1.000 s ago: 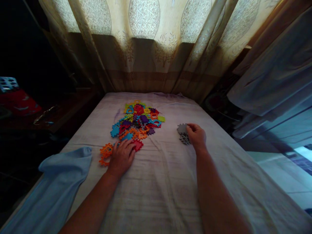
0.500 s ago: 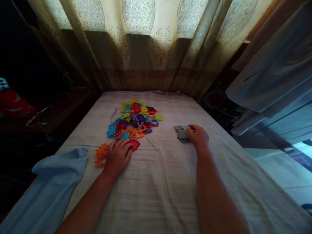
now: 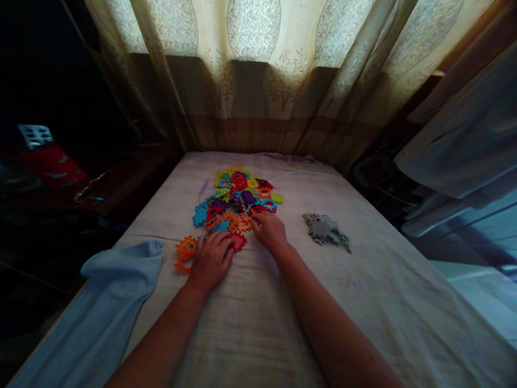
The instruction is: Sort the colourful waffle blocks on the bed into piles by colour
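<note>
Left hand [image 3: 211,260]: spread, touching red piece [image 3: 239,242].
Right hand [image 3: 270,230]: narrow, at pile [image 3: 244,196]; holding unclear.
Best handling: light pinch, pile undisturbed.

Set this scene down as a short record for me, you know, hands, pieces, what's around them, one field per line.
Left hand: palm down, fingers over the near pieces, between orange pieces and a red piece; left hand
Right hand: right hand at the pile's near right edge; whether it grips a piece is hidden
Main group: multicoloured pile of toothed pieces
Separate group: grey pieces, to the pile's right, untouched
Surface: pale, creased sheet
Left side: light blue cloth
Background: patterned curtain
</note>
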Tool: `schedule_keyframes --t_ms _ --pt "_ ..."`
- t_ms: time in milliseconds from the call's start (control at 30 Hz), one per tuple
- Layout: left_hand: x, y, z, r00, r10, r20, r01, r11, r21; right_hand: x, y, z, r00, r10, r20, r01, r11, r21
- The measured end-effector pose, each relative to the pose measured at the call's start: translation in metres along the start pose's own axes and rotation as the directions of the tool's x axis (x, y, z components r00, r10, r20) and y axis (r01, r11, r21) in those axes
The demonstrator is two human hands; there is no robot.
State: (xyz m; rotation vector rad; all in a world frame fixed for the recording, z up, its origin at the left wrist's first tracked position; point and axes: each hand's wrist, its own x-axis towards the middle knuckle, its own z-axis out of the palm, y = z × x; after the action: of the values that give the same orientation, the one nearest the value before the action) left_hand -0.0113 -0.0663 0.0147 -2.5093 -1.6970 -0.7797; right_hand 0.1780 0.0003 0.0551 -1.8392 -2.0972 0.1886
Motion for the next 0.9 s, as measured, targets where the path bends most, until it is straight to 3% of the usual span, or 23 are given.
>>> schedule_keyframes --t_ms 333,600,767,900 --pt "-0.002 0.001 0.000 1.000 -0.023 0.008 0.023 1.000 0.005 0.042 -0.026 0.013 0.997 0.077 0.020 -0.074 0.987 -0.144" --pt "-0.002 0.001 0.000 1.000 -0.020 0.008 0.020 1.000 0.003 0.040 -0.027 0.004 0.993 0.118 0.022 -0.118 0.992 -0.038" --pt "-0.001 0.000 -0.001 1.000 0.004 0.012 -0.004 1.000 0.006 0.010 -0.006 -0.019 0.992 0.097 0.085 -0.111 0.976 0.189" --pt "0.000 -0.001 0.000 1.000 0.008 0.004 -0.008 1.000 0.003 -0.014 0.036 -0.050 0.984 0.173 0.047 -0.179 0.964 0.196"
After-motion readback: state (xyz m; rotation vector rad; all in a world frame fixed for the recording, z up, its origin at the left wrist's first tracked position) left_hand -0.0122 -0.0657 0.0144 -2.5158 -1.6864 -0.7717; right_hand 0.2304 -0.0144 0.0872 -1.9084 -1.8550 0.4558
